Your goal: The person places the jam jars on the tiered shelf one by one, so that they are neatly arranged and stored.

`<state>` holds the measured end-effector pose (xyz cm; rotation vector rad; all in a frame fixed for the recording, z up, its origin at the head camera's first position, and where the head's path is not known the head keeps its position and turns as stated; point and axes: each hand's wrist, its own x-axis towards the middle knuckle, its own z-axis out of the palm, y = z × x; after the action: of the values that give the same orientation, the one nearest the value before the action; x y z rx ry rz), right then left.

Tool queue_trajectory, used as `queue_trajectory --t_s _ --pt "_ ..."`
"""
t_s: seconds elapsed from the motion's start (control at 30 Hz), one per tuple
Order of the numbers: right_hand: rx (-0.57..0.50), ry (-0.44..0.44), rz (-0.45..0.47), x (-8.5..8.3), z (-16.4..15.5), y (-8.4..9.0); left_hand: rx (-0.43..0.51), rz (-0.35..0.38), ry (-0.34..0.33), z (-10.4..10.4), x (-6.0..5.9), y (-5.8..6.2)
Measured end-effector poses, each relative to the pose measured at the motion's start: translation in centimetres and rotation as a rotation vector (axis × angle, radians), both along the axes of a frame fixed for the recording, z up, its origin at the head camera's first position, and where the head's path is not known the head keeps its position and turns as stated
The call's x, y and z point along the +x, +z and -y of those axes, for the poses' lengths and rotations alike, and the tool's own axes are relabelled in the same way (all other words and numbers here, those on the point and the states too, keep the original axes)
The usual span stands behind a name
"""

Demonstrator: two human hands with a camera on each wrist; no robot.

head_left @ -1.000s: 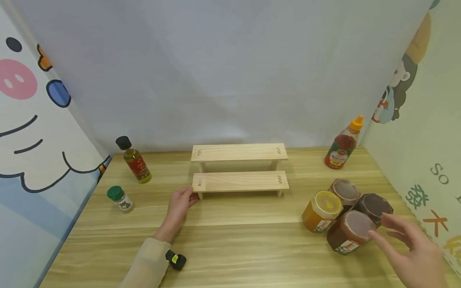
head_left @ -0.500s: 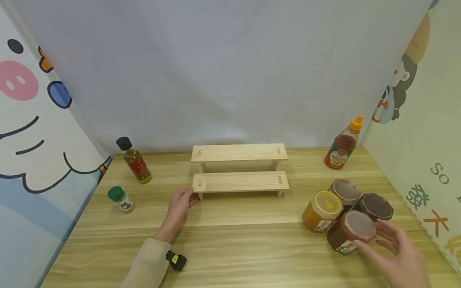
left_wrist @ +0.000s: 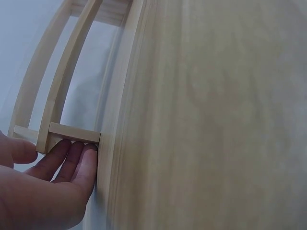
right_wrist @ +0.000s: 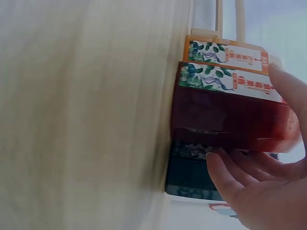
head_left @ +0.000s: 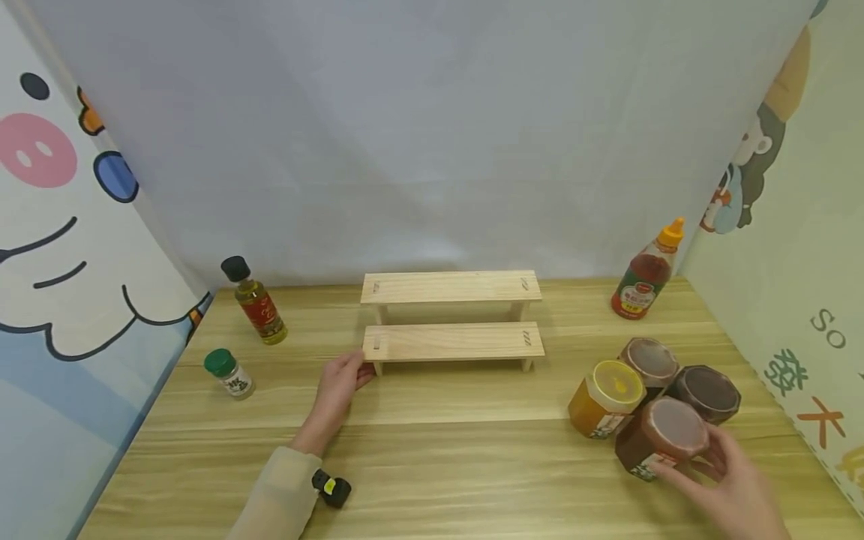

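A low two-step wooden rack stands at the table's centre back. At the left end of its lower board, my left hand grips it. The left wrist view shows the thumb by the board's edge and the fingers bent against the end leg. My right hand holds a dark red jar, thumb at its label side and fingers on the opposite side. An orange jar with a yellow lid and two dark jars, one right and one behind, stand close around it.
A sauce bottle with an orange tip stands at the back right. On the left are an oil bottle with a black cap and a small green-capped shaker. A pale backdrop rises behind the table, with printed panels at both sides.
My right hand has moved left to the dark red jar and closed its thumb and fingers around it. My left hand has stayed at the rack's end.
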<state>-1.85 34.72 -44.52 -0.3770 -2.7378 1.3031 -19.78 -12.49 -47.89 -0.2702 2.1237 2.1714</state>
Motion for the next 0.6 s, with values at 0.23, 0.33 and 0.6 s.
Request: queue_trajectory --t_s 0.23,0.33,0.6 --pt "-0.008 0.01 0.033 -0.2 -0.1 -0.2 -0.005 0.002 -0.002 -0.1 0.1 0.0" --pt "0.017 -0.001 0.022 -0.3 0.0 -0.2 -0.007 -0.003 -0.002 0.0 0.1 0.0" --pt "0.062 -0.076 -0.02 -0.5 1.0 -0.2 -0.005 -0.007 -0.002 0.0 0.1 0.0"
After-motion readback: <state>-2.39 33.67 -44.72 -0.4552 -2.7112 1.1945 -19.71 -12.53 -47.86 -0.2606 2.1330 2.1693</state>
